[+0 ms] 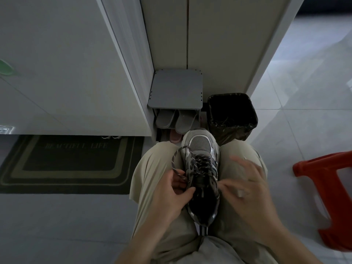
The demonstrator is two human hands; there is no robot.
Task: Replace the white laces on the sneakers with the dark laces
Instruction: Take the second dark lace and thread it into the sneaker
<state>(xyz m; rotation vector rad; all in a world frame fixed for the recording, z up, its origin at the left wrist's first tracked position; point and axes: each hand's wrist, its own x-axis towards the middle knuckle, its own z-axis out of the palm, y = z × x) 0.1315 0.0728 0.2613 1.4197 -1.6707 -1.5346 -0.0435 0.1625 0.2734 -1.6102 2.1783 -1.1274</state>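
A grey and silver sneaker [200, 145] lies between my knees, toe pointing away, with a dark speckled lace [202, 162] crossed through its eyelets. A loop of that lace [176, 159] arcs out to the left of the shoe. My left hand [171, 195] pinches the lace end beside the shoe's left collar. My right hand [249, 187] hovers blurred over my right thigh, fingers spread and holding nothing. No white lace shows.
A black-lined bin [231, 115] stands just beyond the shoe's toe. A grey shoe rack [176, 88] with slippers sits against the cabinet. A red plastic stool [327, 197] is at the right, a dark doormat [70, 162] at the left.
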